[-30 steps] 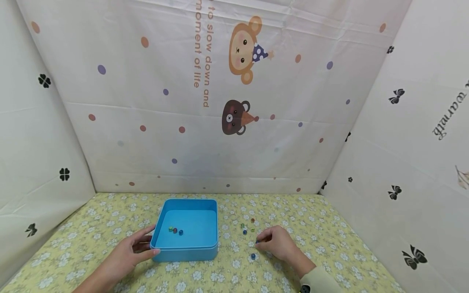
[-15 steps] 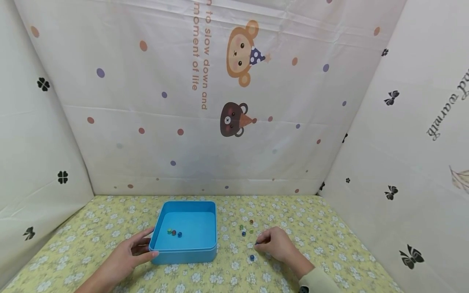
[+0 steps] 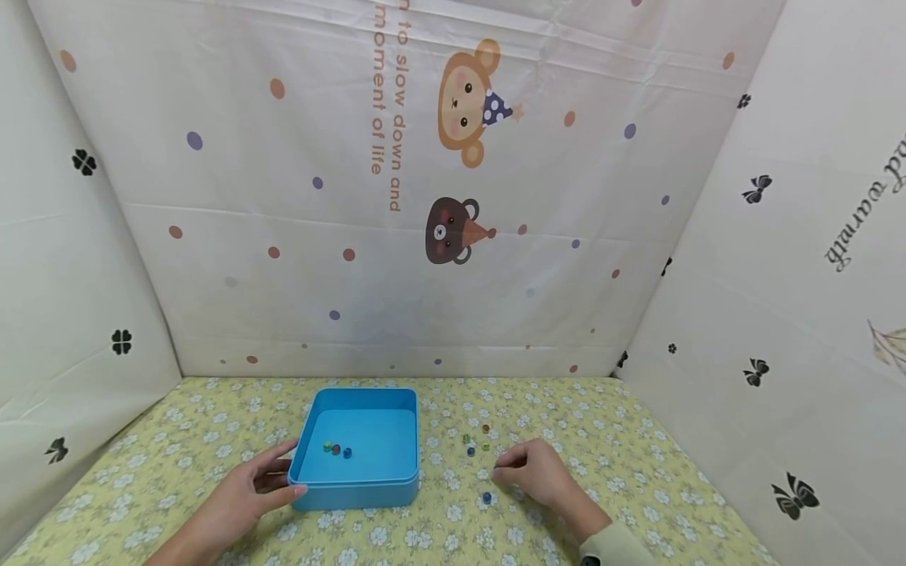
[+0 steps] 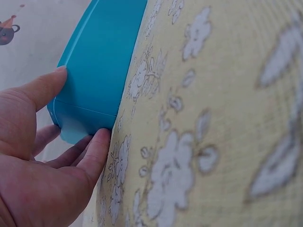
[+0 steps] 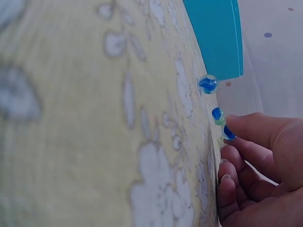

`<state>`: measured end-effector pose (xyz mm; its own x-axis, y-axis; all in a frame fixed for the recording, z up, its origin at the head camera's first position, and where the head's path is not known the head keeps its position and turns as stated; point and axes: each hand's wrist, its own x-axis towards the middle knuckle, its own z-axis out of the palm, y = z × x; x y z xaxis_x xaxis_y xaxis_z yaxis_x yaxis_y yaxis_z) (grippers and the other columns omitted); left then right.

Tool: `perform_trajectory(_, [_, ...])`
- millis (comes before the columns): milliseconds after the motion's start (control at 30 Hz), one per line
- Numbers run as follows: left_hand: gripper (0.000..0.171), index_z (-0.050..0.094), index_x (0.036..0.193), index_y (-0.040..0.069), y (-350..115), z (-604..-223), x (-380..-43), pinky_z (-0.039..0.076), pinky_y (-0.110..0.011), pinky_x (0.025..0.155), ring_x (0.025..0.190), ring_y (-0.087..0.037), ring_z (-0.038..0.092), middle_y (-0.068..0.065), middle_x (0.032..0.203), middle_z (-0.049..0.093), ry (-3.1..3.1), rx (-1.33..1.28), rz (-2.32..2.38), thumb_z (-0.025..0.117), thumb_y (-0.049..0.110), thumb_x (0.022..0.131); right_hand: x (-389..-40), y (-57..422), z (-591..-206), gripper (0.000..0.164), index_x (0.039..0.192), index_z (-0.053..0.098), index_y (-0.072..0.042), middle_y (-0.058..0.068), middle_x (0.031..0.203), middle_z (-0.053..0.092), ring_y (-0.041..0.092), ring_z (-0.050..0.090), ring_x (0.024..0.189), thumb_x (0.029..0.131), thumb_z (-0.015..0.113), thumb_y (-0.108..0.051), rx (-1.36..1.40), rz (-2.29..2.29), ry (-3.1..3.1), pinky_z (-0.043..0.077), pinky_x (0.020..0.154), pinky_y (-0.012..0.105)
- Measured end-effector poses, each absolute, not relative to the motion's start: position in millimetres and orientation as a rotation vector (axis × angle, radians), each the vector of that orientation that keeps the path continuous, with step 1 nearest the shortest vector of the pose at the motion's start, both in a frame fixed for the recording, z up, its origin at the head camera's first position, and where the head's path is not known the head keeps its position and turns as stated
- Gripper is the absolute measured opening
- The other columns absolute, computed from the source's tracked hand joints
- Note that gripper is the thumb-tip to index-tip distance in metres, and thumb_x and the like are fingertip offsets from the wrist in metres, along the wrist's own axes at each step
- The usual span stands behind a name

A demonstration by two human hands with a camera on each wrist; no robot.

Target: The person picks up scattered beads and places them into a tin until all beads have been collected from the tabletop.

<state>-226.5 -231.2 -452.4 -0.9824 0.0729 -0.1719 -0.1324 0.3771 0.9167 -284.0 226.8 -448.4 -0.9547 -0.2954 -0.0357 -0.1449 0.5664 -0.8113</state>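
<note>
My left hand (image 3: 244, 497) holds the near left corner of an open blue box (image 3: 357, 494), thumb on one face and fingers along the adjoining side, as the left wrist view also shows. Inside lie three glass marbles: a yellow-green one (image 3: 327, 446), a red one (image 3: 336, 450) and a blue one (image 3: 348, 453). Right of the box, my right hand (image 3: 535, 474) pinches a blue marble (image 5: 229, 133) between thumb and index finger, low over the cloth; its other fingers are curled. Another blue marble (image 3: 487, 498) lies just in front of this hand.
Several more marbles lie between the box and my right hand: a reddish-orange one (image 3: 485, 429), a green one (image 3: 466, 439), a yellow-green one (image 3: 484, 446) and a blue one (image 3: 471, 452). A yellow flowered cloth (image 3: 403, 542) covers the table; printed sheets (image 3: 382, 283) wall it in.
The head view shifted slightly at first. Both hands keep their places, and the pinched marble shows less between the right fingers now.
</note>
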Motion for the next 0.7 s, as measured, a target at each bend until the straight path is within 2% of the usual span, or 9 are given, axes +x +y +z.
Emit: perform_trajectory(700, [0.089, 0.03, 0.162, 0.006, -232.1, -454.0, -226.6, 0.069, -0.041, 0.091, 0.121, -0.037, 0.064, -0.034, 0.146, 0.051, 2.444, -0.069, 1.671, 0.08, 0.028, 0.091, -279.3, 211.4, -448.0, 0.025, 0.106, 0.079, -0.005, 0.003, 0.1, 0.076, 0.015, 0.069, 0.084, 0.091, 0.081, -0.025, -0.354, -1.462, 2.591, 0.065, 0.065, 0.026])
